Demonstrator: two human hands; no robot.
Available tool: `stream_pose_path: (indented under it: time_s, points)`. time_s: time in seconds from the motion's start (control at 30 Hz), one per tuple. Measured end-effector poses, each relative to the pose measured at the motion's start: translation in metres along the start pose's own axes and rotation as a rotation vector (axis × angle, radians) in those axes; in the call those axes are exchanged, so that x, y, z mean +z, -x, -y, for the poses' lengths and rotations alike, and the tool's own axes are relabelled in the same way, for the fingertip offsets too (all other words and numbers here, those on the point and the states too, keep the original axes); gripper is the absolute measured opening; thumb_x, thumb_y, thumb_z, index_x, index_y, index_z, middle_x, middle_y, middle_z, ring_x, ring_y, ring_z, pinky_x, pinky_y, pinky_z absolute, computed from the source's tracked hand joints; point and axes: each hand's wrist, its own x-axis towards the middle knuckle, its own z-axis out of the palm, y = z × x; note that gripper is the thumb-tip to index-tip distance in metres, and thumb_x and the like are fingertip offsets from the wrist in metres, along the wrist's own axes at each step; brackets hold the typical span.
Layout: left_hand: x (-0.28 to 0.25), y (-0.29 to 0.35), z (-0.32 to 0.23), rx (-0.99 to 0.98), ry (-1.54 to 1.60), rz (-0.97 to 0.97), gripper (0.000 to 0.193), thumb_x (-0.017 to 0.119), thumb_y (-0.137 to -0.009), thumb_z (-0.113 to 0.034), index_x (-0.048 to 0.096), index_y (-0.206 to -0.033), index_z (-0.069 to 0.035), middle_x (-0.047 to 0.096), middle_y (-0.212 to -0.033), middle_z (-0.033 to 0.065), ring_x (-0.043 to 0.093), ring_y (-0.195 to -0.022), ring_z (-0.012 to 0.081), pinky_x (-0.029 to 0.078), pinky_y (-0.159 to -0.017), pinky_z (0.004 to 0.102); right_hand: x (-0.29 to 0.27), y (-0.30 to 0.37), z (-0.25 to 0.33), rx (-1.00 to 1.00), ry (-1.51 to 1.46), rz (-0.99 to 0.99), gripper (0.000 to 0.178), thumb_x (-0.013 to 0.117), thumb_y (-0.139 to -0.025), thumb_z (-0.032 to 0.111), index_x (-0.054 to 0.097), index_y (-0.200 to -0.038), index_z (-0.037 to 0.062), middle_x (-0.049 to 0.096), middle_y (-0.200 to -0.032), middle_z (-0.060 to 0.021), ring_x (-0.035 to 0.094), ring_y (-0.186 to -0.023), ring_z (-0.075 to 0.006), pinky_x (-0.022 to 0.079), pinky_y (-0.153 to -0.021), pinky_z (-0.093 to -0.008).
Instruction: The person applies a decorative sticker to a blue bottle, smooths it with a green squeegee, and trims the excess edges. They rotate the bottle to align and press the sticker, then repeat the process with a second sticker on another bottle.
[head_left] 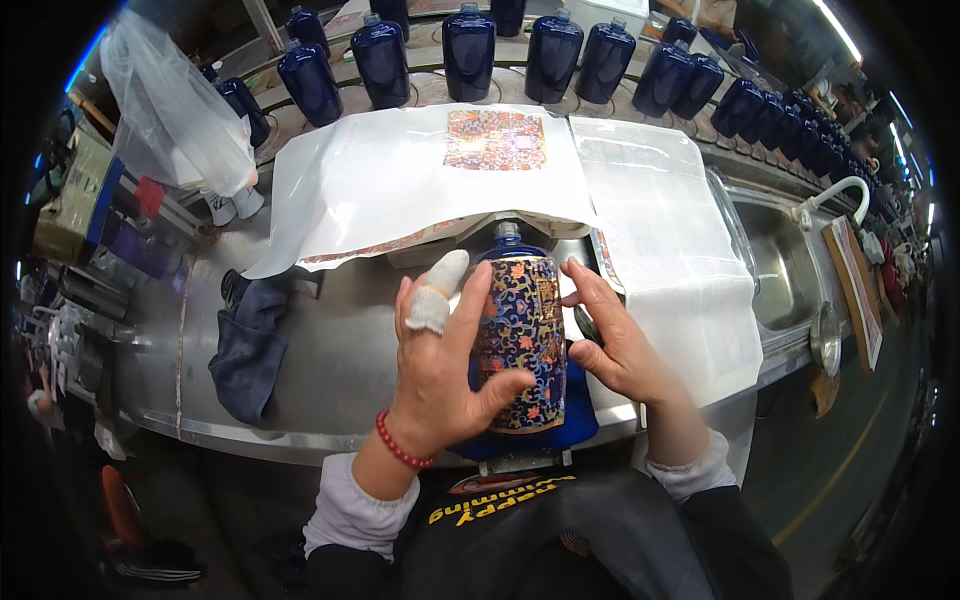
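Between my hands is a dark blue glass bottle [522,345], its neck pointing away from me. A colourful flower-and-scroll decal with a gold edge covers the side facing up. My left hand [432,365] lies along the bottle's left side, fingers stretched out, the thumb over the decal; a white cloth cot wraps one finger. At the right side, my right hand [622,350] has its fingers apart, close to the glass; whether it touches cannot be made out. Under the bottle's near end lies a blue cloth-like piece [575,425].
Beyond the bottle, a white sheet [350,190] carries a patterned decal [496,140]. Pale sheets [660,220] overhang the counter at right, beside a sink [785,265]. A dark cloth [248,345] lies left. Plain blue bottles [469,55] line a curved conveyor behind. A plastic bag [175,100] hangs at upper left.
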Motion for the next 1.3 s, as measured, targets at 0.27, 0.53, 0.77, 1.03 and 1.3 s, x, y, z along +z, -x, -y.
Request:
stream_pose_path:
  time_s: [0.27, 0.53, 0.77, 1.03, 1.3]
  points:
    - [0.023, 0.047, -0.034, 0.041, -0.15, 0.07, 0.117, 0.091, -0.069, -0.043, 0.026, -0.156, 0.003, 0.038, -0.152, 0.0317, 0.038, -0.139, 0.0524, 0.026, -0.116, 0.0628, 0.001, 0.007, -0.008, -0.012, -0.081, -0.052, 0.088, 0.057, -0.099, 0.055, 0.023, -0.16, 0.0014, 0.037, -0.156, -0.0216, 0.048, -0.127, -0.0298, 0.04, -0.11, -0.0421]
    - [0.033, 0.065, -0.005, -0.053, 0.338, 0.048, 0.111, 0.073, -0.085, -0.058, 0.018, -0.158, 0.005, 0.048, -0.147, 0.0289, 0.052, -0.134, 0.0393, 0.037, -0.113, 0.0469, -0.003, 0.041, 0.002, -0.09, -0.031, -0.083, 0.075, 0.06, -0.098, 0.05, 0.042, -0.152, 0.0023, 0.044, -0.15, -0.0239, 0.049, -0.132, -0.035, 0.041, -0.11, -0.0436]
    - [0.029, 0.027, 0.022, -0.003, 0.338, 0.052, 0.085, 0.058, -0.097, -0.059, 0.04, -0.153, 0.002, 0.032, -0.159, 0.0305, 0.033, -0.147, 0.0409, 0.022, -0.12, 0.0466, 0.028, 0.076, 0.023, -0.259, 0.141, -0.062, 0.074, 0.078, -0.082, 0.036, 0.052, -0.148, 0.0139, 0.039, -0.152, -0.0225, 0.055, -0.119, -0.0356, 0.047, -0.101, -0.0467]
    - [0.032, 0.021, 0.022, 0.046, 0.264, 0.062, 0.09, 0.067, -0.09, -0.06, 0.042, -0.153, -0.001, 0.031, -0.159, 0.0306, 0.031, -0.147, 0.0421, 0.015, -0.121, 0.0478, 0.034, 0.088, 0.021, -0.233, 0.243, -0.052, 0.079, 0.081, -0.077, 0.03, 0.051, -0.149, 0.0159, 0.037, -0.154, -0.0206, 0.048, -0.13, -0.0382, 0.042, -0.106, -0.0488]
    - [0.03, 0.022, 0.021, -0.013, 0.311, 0.095, 0.091, 0.066, -0.09, -0.061, 0.042, -0.153, 0.0, 0.034, -0.157, 0.0313, 0.033, -0.146, 0.0423, 0.011, -0.121, 0.0499, 0.031, 0.089, 0.017, -0.249, 0.188, -0.065, 0.075, 0.082, -0.076, 0.027, 0.055, -0.145, 0.0131, 0.041, -0.15, -0.0217, 0.049, -0.129, -0.0388, 0.043, -0.106, -0.0483]
